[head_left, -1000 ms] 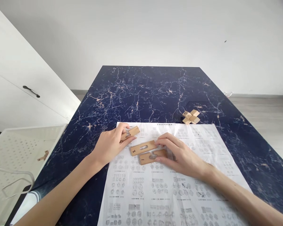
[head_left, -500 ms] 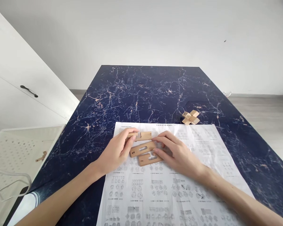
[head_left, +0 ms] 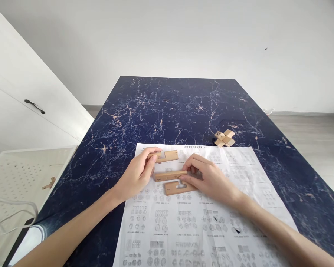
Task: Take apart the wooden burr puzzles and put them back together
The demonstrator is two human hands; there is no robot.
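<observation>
My left hand (head_left: pixel 137 174) pinches the left end of a notched wooden puzzle piece (head_left: pixel 170 155), held a little above the printed sheet (head_left: pixel 195 222). My right hand (head_left: pixel 207 174) grips the right end of the wooden puzzle piece marked 2 (head_left: pixel 169 175), which is tipped so that a narrow side shows. Just below it, the wooden puzzle piece marked 1 (head_left: pixel 178 188) lies on the sheet, its slot facing up; its right end is close to my right fingers. Whether those fingers touch it I cannot tell.
A cross-shaped assembled wooden puzzle (head_left: pixel 224 138) stands on the dark blue marbled table (head_left: pixel 161 111), beyond the sheet's top edge. To the left, a lower perforated white surface (head_left: pixel 13 178) carries another small wooden piece (head_left: pixel 49 183). A white cabinet (head_left: pixel 30 81) rises at the left.
The piece in my left hand has lifted and moved away from my right hand. Piece 2 has been turned from its slotted face onto a narrow side by my right fingers.
</observation>
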